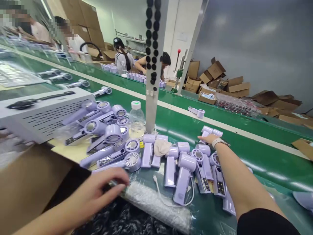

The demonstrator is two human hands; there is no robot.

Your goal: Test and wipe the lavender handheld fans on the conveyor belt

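My right hand reaches far forward and closes on a lilac handheld fan at the near edge of the green conveyor belt; a watch is on that wrist. My left hand rests with fingers spread on a roll of bubble wrap lying in front of me. Between the two hands, several lilac fans lie in a row, and a heap of more fans lies to the left. A white cable trails beside the row.
A clear plastic bottle stands by a metal post. A white vented box sits at left above a cardboard carton. Other people work across the belt. Cardboard boxes are piled at the back right.
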